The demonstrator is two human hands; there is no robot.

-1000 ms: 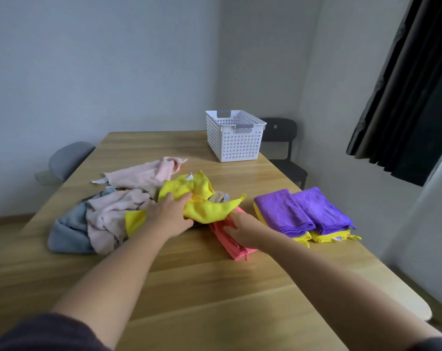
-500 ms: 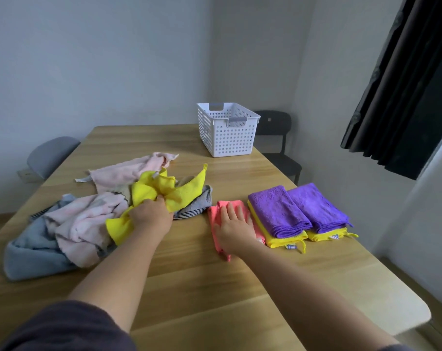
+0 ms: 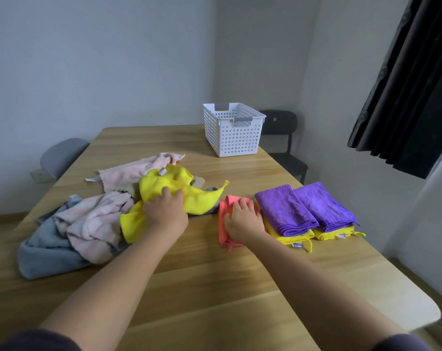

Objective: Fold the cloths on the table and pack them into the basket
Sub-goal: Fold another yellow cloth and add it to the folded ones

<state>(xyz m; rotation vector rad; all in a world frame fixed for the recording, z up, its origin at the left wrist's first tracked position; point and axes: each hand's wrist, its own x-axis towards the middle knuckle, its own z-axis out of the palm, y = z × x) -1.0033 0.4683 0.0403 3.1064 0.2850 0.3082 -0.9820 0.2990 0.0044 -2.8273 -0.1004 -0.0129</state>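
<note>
Dropped since half a second ago: the pointed corner of the crumpled yellow microfibre cloth (image 3: 189, 196), now nearer the folded coral-pink cloth (image 3: 223, 225).
Bunched mid-table in the curled fingers of the left hand (image 3: 166, 214), the yellow cloth stretches left to right, its corner aimed at the right edge of the wooden table (image 3: 214, 287). The coral-pink cloth's long axis runs from near edge to far edge, half covered by the flat, straight-fingered right hand (image 3: 244, 219). A grey striped cloth (image 3: 211, 211) is mostly hidden beneath the yellow one.
</note>
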